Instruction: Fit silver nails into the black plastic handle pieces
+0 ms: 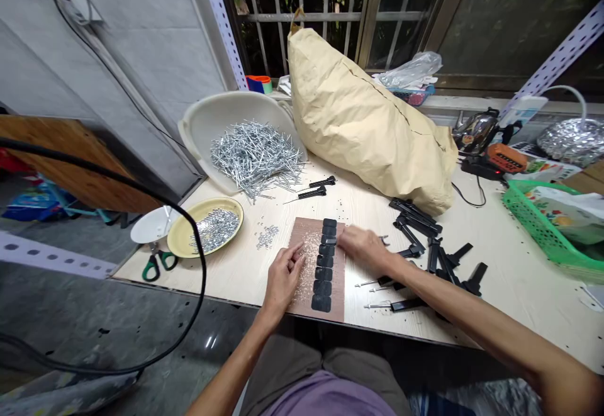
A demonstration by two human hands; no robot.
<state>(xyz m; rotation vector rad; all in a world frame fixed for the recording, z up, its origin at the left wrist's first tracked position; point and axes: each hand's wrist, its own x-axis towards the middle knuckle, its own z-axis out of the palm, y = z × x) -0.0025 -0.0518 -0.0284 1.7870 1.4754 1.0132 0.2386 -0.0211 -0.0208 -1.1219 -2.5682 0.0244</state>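
A brown board (338, 306) lies at the table's front edge, bearing a column of black rounded pads (323, 287) and a scatter of tiny pale pieces (309, 262). Over the board's left side is my left hand (283, 275), its thumb and forefinger drawn together by the pale pieces; anything between them is too small to make out. My right hand (364, 250) reaches the board's right edge beside the upper pads. Its fingers are pressed together, and their tips hide what they hold, if anything. Black plastic parts with metal rods (406, 304) lie under and beside my right forearm.
A white basin (195, 120) holds many metal pins. Left of the board are a yellow bowl (239, 218) of small metal pieces, a white plate (141, 230) and green-handled scissors (151, 268). A large paper sack (363, 120) leans behind; a green basket (528, 214) stands right.
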